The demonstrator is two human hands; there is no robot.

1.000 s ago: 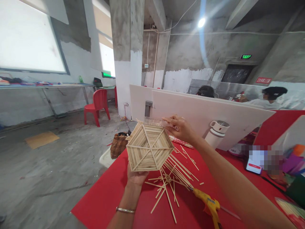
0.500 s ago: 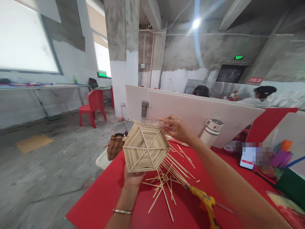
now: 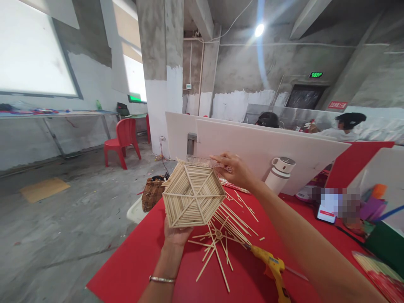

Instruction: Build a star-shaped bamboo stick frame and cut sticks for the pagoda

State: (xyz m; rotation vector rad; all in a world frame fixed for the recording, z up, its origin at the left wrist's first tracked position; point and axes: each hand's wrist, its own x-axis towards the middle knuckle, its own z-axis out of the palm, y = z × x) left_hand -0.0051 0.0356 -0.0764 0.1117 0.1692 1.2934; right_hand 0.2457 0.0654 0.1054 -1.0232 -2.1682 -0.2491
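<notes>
Left hand (image 3: 178, 236) grips the stick hexagon (image 3: 195, 195) from below; I've got it just above that palm, widest span side to side. Right hand (image 3: 235, 169) bends nearer its upper right corner, though I can't tell whether those fingers pinch anything.

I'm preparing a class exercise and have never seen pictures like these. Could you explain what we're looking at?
There is no machine, just a person's left hand and right hand, both bare. Every picture comes from one camera worn on that person's head, looking forward and down. The left hand holds a six-sided stick frame from below. The right hand's fingers are at its far edge; their exact grip is hard to see. On the red table lie thin sticks and a yellow glue gun. Farther back is a white flask.
</notes>
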